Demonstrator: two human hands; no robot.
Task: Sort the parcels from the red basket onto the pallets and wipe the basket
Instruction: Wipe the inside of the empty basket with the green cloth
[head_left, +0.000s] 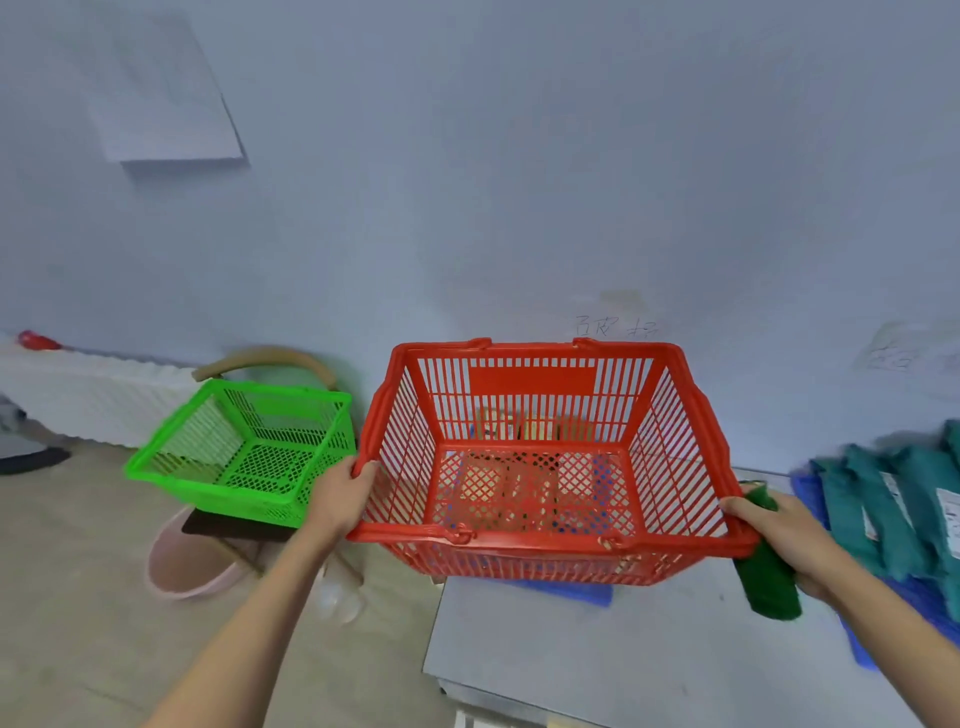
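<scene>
The red basket (540, 462) is held above the near-left part of a grey table (597, 649), tilted so that its open top is turned toward the camera. Its left rim is gripped by the left hand (340, 499), whose fingers are curled over the edge, while its right rim is held by the right hand (784, 535), in which a folded green cloth (766, 577) is also clasped. Through the mesh bottom, brown parcels (524, 431) on a blue pallet (571, 592) can be made out, though blurred. Teal parcels (893, 509) are laid on a second blue pallet (857, 654) at the table's right. A pale bluish wall (519, 182) is seen behind. On the beige floor (78, 597) to the left, a green basket (249, 447) is set on a chair over a pink tub (182, 577).
</scene>
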